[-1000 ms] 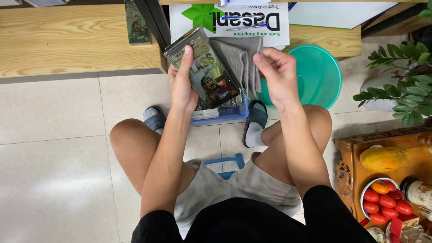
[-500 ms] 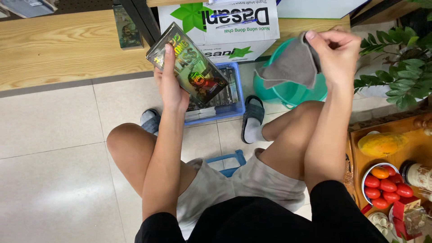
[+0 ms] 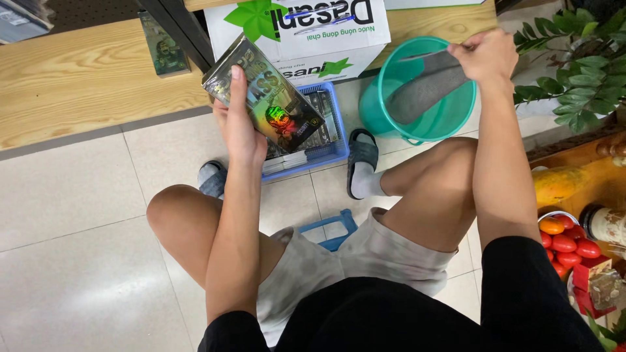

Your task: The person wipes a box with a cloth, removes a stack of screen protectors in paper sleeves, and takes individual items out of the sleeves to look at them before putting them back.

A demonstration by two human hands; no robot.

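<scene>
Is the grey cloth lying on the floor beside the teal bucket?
No: the right hand holds the grey cloth up over the open teal bucket, its lower end hanging inside the rim.

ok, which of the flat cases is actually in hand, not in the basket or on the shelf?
The glossy dark case with the rainbow sheen, gripped in the left hand. The others sit stacked in the blue basket; one stands on the wooden shelf.

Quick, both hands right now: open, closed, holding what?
Left hand: closed on a glossy flat case, held up above the blue basket.
Right hand: closed on a grey cloth, over the teal bucket.
</scene>
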